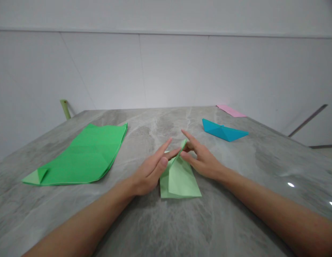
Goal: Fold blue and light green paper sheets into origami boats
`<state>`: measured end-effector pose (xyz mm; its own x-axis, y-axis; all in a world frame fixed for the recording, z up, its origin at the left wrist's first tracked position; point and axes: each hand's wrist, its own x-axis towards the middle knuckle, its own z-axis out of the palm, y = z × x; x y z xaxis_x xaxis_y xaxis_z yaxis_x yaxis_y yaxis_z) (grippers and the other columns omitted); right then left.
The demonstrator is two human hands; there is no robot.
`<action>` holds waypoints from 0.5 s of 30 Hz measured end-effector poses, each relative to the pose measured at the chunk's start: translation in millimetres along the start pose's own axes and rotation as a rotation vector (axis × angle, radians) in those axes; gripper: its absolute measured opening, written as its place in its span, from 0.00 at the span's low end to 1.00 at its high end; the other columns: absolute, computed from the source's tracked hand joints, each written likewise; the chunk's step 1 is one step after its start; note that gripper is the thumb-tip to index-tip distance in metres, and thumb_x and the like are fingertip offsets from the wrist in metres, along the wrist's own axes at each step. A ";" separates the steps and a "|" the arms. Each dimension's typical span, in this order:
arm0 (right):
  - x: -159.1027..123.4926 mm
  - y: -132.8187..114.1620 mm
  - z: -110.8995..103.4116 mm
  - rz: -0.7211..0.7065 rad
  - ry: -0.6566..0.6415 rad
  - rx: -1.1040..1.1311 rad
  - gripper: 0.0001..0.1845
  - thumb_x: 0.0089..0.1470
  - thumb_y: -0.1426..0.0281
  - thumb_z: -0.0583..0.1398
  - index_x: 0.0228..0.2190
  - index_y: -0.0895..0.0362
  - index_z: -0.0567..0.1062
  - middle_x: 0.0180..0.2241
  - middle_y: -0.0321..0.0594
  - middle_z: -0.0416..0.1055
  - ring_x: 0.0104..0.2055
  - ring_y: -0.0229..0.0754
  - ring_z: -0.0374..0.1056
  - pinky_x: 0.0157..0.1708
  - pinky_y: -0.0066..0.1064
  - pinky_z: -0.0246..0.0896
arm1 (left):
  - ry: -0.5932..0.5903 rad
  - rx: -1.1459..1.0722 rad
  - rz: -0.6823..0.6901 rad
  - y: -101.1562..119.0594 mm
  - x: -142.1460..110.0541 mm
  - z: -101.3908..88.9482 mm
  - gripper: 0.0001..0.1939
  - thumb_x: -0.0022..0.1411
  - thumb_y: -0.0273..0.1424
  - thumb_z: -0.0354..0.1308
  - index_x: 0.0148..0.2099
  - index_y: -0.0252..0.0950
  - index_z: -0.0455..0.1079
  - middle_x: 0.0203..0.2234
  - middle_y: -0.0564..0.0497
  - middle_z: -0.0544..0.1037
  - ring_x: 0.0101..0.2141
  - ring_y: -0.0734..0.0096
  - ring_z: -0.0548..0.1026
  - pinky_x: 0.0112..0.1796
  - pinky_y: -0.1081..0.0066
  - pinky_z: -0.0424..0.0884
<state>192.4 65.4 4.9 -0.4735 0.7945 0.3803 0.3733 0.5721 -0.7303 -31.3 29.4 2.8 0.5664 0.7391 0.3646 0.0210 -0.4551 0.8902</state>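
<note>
R hand [204, 159] pinching lt-green paper [183, 180] up top — L hand [148, 173] loosely spread, touching it too.

We cannot see part of the pale green folded paper sheet [183, 180] behind the left hand [151, 170]; the view's edges cut off both bare forearms [104, 214] and the grey marbled tabletop [166, 232].

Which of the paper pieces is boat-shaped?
The blue piece, beyond the right hand: its two ends rise to points. The pink sheet and bright green stack lie mostly flat; the pale green sheet is folded, one flap lifted.
</note>
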 end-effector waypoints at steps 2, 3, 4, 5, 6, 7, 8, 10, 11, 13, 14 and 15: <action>0.0 -3.7 -0.1 0.094 0.019 0.205 0.36 0.63 0.53 0.48 0.65 0.59 0.50 0.28 0.37 0.70 0.32 0.42 0.68 0.38 0.37 0.64 | -0.078 0.058 0.007 0.7 -0.6 0.7 0.30 0.73 0.41 0.38 0.72 0.46 0.35 0.66 0.47 0.55 0.65 0.58 0.53 0.63 0.50 0.49; 0.0 -5.7 -0.3 0.126 0.013 0.280 0.34 0.63 0.51 0.48 0.62 0.59 0.56 0.27 0.37 0.69 0.31 0.41 0.67 0.35 0.35 0.64 | -0.109 0.087 0.017 1.4 -0.5 0.5 0.30 0.73 0.41 0.38 0.72 0.47 0.33 0.67 0.48 0.53 0.66 0.58 0.50 0.64 0.50 0.46; 0.0 -7.5 -0.3 0.149 0.000 0.325 0.32 0.61 0.50 0.51 0.57 0.59 0.63 0.27 0.37 0.70 0.30 0.40 0.67 0.34 0.34 0.63 | -0.137 0.116 0.032 2.6 -0.2 0.4 0.30 0.73 0.41 0.37 0.72 0.48 0.31 0.68 0.49 0.50 0.67 0.59 0.48 0.64 0.50 0.44; 0.1 -9.1 -0.2 0.169 -0.018 0.346 0.29 0.59 0.50 0.54 0.51 0.59 0.69 0.27 0.37 0.70 0.29 0.40 0.67 0.32 0.33 0.63 | -0.162 0.145 0.048 4.2 0.1 0.7 0.31 0.73 0.40 0.38 0.71 0.48 0.30 0.69 0.49 0.47 0.67 0.58 0.47 0.65 0.50 0.44; 0.3 -10.3 -0.1 0.194 -0.035 0.358 0.25 0.56 0.51 0.58 0.44 0.59 0.72 0.27 0.37 0.71 0.28 0.39 0.67 0.30 0.31 0.62 | -0.183 0.171 0.064 6.0 0.4 1.6 0.31 0.73 0.40 0.38 0.71 0.49 0.28 0.69 0.50 0.43 0.67 0.58 0.47 0.65 0.50 0.44; 0.7 -11.3 0.1 0.227 -0.044 0.377 0.21 0.53 0.53 0.62 0.38 0.58 0.73 0.26 0.37 0.71 0.27 0.38 0.67 0.29 0.30 0.61 | -0.200 0.198 0.080 8.0 0.5 3.0 0.32 0.73 0.40 0.39 0.71 0.49 0.25 0.70 0.50 0.39 0.67 0.58 0.47 0.64 0.51 0.45; 1.3 -11.9 0.1 0.263 -0.043 0.421 0.18 0.50 0.56 0.65 0.34 0.58 0.73 0.26 0.36 0.72 0.26 0.38 0.67 0.27 0.29 0.61 | -0.212 0.230 0.096 10.1 0.4 4.8 0.34 0.73 0.39 0.40 0.70 0.49 0.22 0.70 0.49 0.35 0.66 0.57 0.48 0.64 0.51 0.46; 3.0 -12.7 -0.8 0.335 -0.007 0.584 0.16 0.44 0.61 0.68 0.31 0.57 0.71 0.24 0.35 0.73 0.24 0.37 0.67 0.25 0.28 0.60 | -0.194 0.326 0.137 13.6 0.0 8.5 0.38 0.72 0.37 0.42 0.69 0.48 0.16 0.69 0.48 0.28 0.67 0.56 0.47 0.64 0.51 0.46; 4.0 -13.0 -1.9 0.375 0.021 0.676 0.17 0.41 0.63 0.69 0.31 0.57 0.71 0.25 0.35 0.73 0.23 0.37 0.67 0.25 0.29 0.61 | -0.158 0.388 0.161 14.9 -0.3 9.8 0.41 0.71 0.36 0.44 0.69 0.47 0.14 0.69 0.47 0.25 0.67 0.54 0.45 0.64 0.50 0.46; 6.1 -13.3 -5.5 0.460 0.091 0.815 0.19 0.36 0.68 0.70 0.32 0.56 0.72 0.26 0.35 0.75 0.23 0.37 0.68 0.24 0.29 0.61 | -0.048 0.502 0.204 16.2 -0.6 10.2 0.44 0.69 0.35 0.47 0.69 0.44 0.15 0.69 0.46 0.23 0.68 0.51 0.40 0.64 0.49 0.46; 7.1 -12.8 -7.6 0.500 0.127 0.854 0.20 0.34 0.70 0.70 0.33 0.56 0.72 0.26 0.35 0.75 0.22 0.37 0.69 0.24 0.29 0.62 | 0.001 0.546 0.223 16.1 -0.5 9.3 0.44 0.68 0.35 0.49 0.70 0.44 0.17 0.69 0.46 0.23 0.68 0.50 0.39 0.64 0.49 0.46; 8.0 -11.4 -9.9 0.533 0.159 0.877 0.20 0.34 0.71 0.70 0.33 0.56 0.73 0.26 0.35 0.75 0.22 0.37 0.69 0.23 0.29 0.62 | 0.026 0.585 0.238 15.5 -0.4 7.6 0.44 0.68 0.35 0.49 0.70 0.43 0.19 0.69 0.46 0.25 0.68 0.51 0.39 0.64 0.49 0.47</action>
<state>192.2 67.2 21.9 -0.2825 0.9551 -0.0894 -0.2379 -0.1601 -0.9580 -24.9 18.3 14.4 0.5907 0.5931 0.5471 0.3486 -0.7991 0.4899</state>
